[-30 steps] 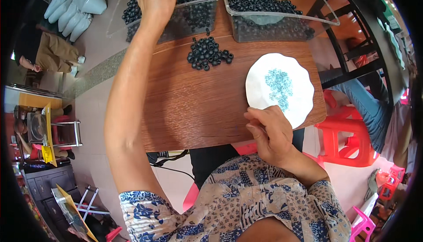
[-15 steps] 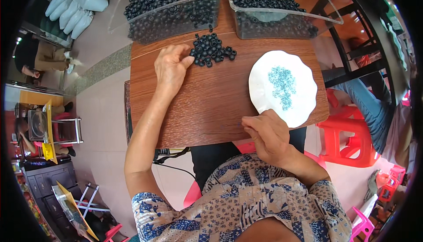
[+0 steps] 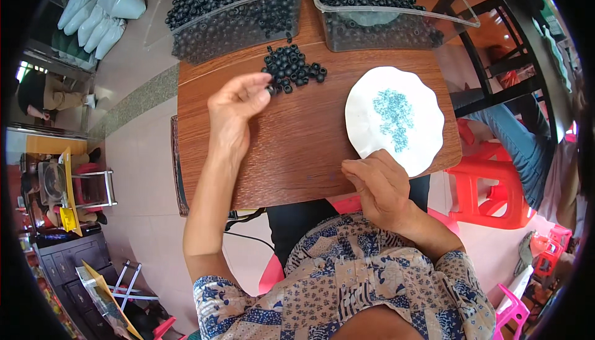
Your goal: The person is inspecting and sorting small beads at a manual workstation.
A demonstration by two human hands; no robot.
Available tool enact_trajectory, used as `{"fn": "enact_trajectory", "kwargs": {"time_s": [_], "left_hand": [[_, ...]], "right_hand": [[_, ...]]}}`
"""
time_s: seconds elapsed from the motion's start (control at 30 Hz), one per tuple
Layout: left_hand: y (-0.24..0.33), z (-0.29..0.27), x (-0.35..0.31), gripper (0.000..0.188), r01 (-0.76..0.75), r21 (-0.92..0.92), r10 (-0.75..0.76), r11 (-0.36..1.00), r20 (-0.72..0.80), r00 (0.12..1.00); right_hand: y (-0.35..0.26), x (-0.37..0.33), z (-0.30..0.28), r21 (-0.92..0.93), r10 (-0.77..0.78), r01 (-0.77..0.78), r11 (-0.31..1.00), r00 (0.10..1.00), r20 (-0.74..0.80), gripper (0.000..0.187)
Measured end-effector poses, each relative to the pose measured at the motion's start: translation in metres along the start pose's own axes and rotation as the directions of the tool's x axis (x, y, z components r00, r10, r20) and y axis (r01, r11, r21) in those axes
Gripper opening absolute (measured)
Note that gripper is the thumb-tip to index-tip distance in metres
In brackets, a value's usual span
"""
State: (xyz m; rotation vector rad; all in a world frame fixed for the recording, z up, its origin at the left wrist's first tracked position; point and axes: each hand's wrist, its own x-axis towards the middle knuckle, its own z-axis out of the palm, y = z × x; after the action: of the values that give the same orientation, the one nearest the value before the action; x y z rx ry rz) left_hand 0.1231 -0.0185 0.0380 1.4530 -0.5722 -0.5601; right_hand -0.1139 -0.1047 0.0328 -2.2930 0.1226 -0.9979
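Note:
My left hand (image 3: pixel 234 100) is at the near left edge of a small pile of black barrel-shaped pieces with holes (image 3: pixel 288 64). Its thumb and fingers are closed around one black ring-like piece (image 3: pixel 271 90). My right hand (image 3: pixel 381 182) is pinched closed over the near edge of a white scalloped plate (image 3: pixel 361 108); anything between its fingertips is too small to make out. A patch of tiny teal bits (image 3: pixel 394 111) lies in the middle of the plate.
Two clear plastic bins, a left bin (image 3: pixel 238 39) and a right bin (image 3: pixel 378 39), full of black pieces stand along the far side of the wooden table (image 3: pixel 291 154). A red stool (image 3: pixel 493 191) and a person's jeans-clad leg (image 3: pixel 505 148) are at the right. White sacks (image 3: pixel 102 15) sit far left.
My left hand has drawn slightly back and turned, now showing a black piece at its fingertips. My right hand stays almost in place by the plate.

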Motion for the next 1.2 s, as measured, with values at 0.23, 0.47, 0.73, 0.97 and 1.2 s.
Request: {"fn": "enact_trajectory", "kwargs": {"time_s": [0.23, 0.47, 0.73, 0.97, 1.2], "left_hand": [[-0.018, 0.022, -0.060, 0.020, 0.306, -0.614, -0.166, 0.728, 0.275, 0.947], [-0.021, 0.052, -0.085, 0.021, 0.283, -0.490, -0.131, 0.824, 0.321, 0.938], [-0.008, 0.062, -0.105, 0.027, 0.365, -0.418, -0.209, 0.832, 0.373, 0.904], [-0.019, 0.062, -0.113, 0.021, 0.522, -0.515, -0.317, 0.680, 0.436, 0.842], [-0.026, 0.067, -0.115, 0.022, 0.583, -0.552, -0.347, 0.596, 0.479, 0.807]], "right_hand": [[-0.001, 0.004, -0.002, -0.015, 0.004, -0.004, 1.000, 1.000, 0.004, 0.027], [-0.001, 0.002, -0.007, -0.025, 0.049, -0.051, 0.998, 0.996, -0.069, 0.028], [-0.002, -0.004, -0.007, -0.140, 0.011, -0.019, 0.990, 0.998, -0.058, 0.031], [0.000, -0.015, -0.001, -0.222, -0.136, 0.111, 0.969, 0.986, -0.099, 0.040], [0.000, -0.021, -0.003, -0.254, -0.140, 0.116, 0.960, 0.987, -0.078, 0.042]]}}
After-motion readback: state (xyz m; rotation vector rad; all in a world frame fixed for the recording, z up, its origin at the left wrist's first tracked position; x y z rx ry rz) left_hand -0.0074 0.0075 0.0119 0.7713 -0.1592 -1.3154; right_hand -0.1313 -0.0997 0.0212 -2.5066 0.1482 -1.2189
